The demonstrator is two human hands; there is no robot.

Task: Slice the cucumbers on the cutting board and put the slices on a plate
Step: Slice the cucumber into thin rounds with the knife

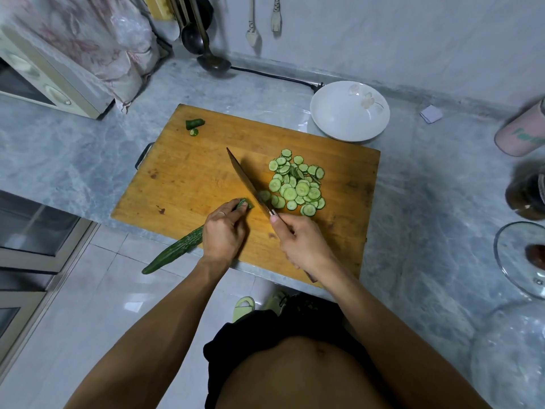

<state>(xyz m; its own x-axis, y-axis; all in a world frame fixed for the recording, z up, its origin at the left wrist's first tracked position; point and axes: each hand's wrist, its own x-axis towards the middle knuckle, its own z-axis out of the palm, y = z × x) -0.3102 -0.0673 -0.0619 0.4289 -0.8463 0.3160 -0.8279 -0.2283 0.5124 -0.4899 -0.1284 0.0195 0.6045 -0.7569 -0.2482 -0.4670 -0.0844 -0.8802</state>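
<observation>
A long dark-green cucumber (174, 250) lies across the near-left edge of the wooden cutting board (188, 178), its tail hanging over the counter edge. My left hand (225, 231) grips it near the cut end. My right hand (300, 246) holds the handle of a knife (246, 181), whose blade stands right against the cucumber's cut end. A pile of several thin slices (298, 184) lies to the right of the blade. A cut-off cucumber tip (194, 124) sits at the board's far-left corner. The white plate (349, 112) stands empty beyond the board's far-right corner.
A toaster oven (44, 81) under a cloth stands at the far left. Ladles (206, 39) hang at the back wall, with a black cable (274, 76) on the counter. A pink tin (523, 134), a dark jar (528, 196) and a glass lid (522, 258) crowd the right side.
</observation>
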